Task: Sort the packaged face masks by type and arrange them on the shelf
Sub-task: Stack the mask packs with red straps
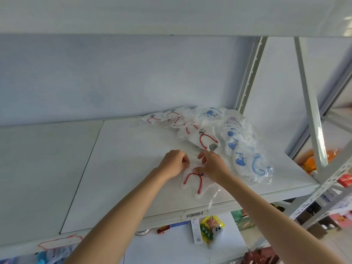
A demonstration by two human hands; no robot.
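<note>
- Left hand [174, 162] and right hand [211, 164] both pinched one red-strap mask packet [192, 182] near the shelf [118, 168] front edge.
- Mixed pile [215, 134] toward the back right corner remained largely unsorted, apparently.

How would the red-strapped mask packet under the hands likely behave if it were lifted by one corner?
The red-strapped mask packet would probably droop, since its clear wrapper looks thin and crinkled. It seems light and flat, and the glossy film may slip between the hands.

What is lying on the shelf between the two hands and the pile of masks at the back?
In the head view, one packaged red-strap mask lies between the hands, left hand and right hand, and the pile.
</note>
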